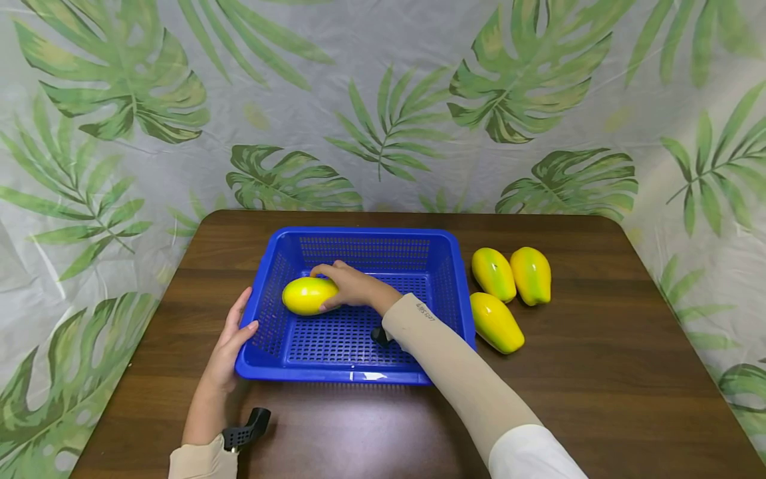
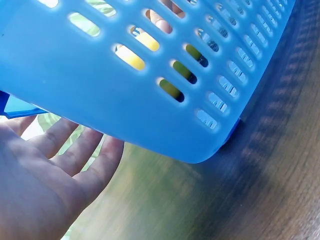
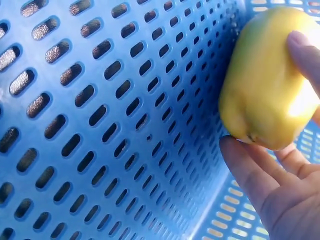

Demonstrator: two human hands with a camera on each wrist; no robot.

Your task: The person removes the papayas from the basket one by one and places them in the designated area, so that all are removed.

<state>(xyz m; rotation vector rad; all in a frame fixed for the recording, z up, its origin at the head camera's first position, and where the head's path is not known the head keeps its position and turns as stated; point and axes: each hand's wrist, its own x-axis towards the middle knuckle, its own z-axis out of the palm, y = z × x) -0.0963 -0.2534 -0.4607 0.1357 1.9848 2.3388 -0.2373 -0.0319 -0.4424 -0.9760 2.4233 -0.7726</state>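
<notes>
My right hand point(image 1: 354, 285) grips a yellow-green papaya point(image 1: 308, 296) inside the blue plastic basket point(image 1: 353, 374), toward its left end. In the right wrist view the thumb lies across the papaya point(image 3: 272, 80) while the fingers curl under its end, close to the perforated wall. My left hand point(image 1: 227, 349) is at the basket's left side, thumb at the rim and the other fingers along the outside. Extended left fingers point(image 2: 102, 162) reach the basket's edge in the left wrist view. The papaya's yellow shows through the wall slots there.
Three more papayas lie on the wooden table point(image 1: 604, 372) right of the basket: a back-left one point(image 1: 493, 274), a back-right one point(image 1: 531, 276) and a front one point(image 1: 497, 322) close against the basket's side. A leaf-patterned cloth point(image 1: 407, 100) hangs behind the table.
</notes>
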